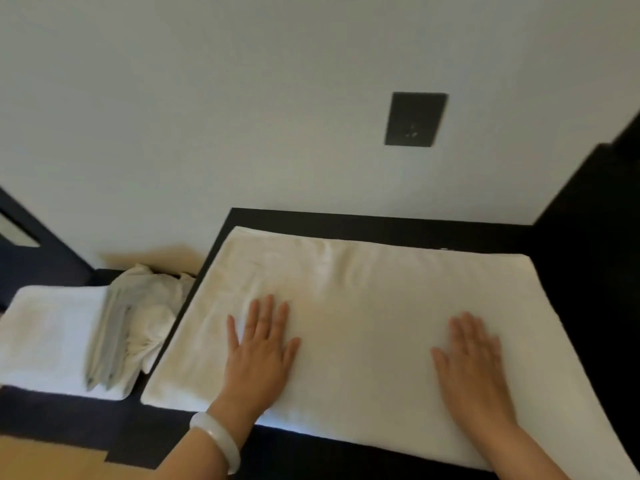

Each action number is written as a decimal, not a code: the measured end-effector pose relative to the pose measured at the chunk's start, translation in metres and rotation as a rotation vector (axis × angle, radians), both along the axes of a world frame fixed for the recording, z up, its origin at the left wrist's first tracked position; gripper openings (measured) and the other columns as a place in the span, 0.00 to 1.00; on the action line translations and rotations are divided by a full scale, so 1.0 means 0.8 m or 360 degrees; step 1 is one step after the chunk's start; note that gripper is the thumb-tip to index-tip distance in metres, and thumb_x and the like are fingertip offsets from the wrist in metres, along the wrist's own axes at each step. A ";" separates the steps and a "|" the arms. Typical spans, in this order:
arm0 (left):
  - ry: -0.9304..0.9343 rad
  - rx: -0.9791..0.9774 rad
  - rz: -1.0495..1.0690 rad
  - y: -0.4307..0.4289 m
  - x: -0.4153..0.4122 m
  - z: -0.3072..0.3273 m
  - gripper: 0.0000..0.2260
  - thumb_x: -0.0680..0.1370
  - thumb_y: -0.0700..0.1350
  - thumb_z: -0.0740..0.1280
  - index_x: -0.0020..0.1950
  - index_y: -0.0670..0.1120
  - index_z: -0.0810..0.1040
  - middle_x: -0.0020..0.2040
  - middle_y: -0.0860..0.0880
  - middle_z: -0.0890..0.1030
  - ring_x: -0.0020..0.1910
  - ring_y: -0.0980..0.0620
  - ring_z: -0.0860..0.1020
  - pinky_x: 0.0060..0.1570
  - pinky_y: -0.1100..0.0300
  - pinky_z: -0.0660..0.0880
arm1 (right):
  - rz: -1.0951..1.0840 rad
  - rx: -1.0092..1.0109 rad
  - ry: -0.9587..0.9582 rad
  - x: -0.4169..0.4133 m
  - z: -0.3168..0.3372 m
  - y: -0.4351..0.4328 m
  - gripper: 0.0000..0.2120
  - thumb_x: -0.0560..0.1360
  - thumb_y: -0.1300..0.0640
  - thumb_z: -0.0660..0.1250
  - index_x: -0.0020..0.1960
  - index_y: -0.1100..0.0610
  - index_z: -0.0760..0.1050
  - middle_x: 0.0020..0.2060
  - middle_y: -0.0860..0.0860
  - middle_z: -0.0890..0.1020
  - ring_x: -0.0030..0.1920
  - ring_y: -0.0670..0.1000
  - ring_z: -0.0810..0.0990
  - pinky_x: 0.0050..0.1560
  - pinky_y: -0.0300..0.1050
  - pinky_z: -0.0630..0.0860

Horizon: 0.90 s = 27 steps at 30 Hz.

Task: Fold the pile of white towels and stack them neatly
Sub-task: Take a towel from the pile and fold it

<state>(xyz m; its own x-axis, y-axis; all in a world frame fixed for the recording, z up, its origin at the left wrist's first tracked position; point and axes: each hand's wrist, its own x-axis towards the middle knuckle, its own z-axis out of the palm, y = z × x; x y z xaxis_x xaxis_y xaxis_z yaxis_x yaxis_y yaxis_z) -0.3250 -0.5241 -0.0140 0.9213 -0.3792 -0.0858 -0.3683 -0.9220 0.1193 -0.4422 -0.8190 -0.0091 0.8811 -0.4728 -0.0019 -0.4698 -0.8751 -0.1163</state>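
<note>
A large white towel (363, 306) lies spread flat on a dark table (381, 221), folded into a wide rectangle. My left hand (259, 344) rests palm down on its left half, fingers apart, with a pale bangle on the wrist. My right hand (471, 362) presses flat on its right half, fingers spread. Neither hand grips anything. To the left, on a lower dark surface, sits a stack of folded white towels (52, 337), and a crumpled heap of white towels (149, 306) lies between that stack and the table.
A white wall rises behind the table with a dark wall socket plate (415, 119). A dark panel (595, 220) borders the table on the right. Light wooden floor (45, 459) shows at the bottom left.
</note>
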 end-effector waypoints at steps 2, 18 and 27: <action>0.0036 -0.0078 0.0097 0.009 -0.004 0.012 0.36 0.72 0.67 0.24 0.78 0.56 0.33 0.78 0.53 0.32 0.78 0.50 0.33 0.73 0.45 0.29 | 0.0332 0.0190 -0.0123 0.042 0.004 0.050 0.39 0.76 0.40 0.38 0.80 0.60 0.54 0.80 0.53 0.52 0.80 0.51 0.48 0.76 0.43 0.34; 0.0699 -0.0753 0.1254 0.177 0.002 0.066 0.13 0.80 0.55 0.64 0.48 0.45 0.74 0.45 0.45 0.80 0.38 0.48 0.82 0.39 0.59 0.76 | 0.0795 0.0042 0.0293 0.088 -0.019 0.170 0.37 0.80 0.35 0.35 0.79 0.53 0.59 0.78 0.55 0.61 0.78 0.60 0.58 0.75 0.63 0.46; 0.0693 -0.0763 0.1049 0.206 -0.008 0.066 0.10 0.80 0.50 0.67 0.43 0.47 0.74 0.38 0.50 0.77 0.35 0.54 0.75 0.35 0.63 0.68 | 0.0788 0.0033 0.0206 0.081 -0.013 0.172 0.35 0.79 0.35 0.32 0.81 0.49 0.49 0.80 0.50 0.51 0.80 0.55 0.48 0.77 0.62 0.47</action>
<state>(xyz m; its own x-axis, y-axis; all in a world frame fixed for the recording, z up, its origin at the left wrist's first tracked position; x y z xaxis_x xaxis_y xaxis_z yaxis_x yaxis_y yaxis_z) -0.3316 -0.3596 0.0385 0.8868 0.1263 -0.4445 0.3806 -0.7453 0.5474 -0.3776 -0.6811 -0.0198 0.9914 0.0027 -0.1309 -0.0111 -0.9945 -0.1041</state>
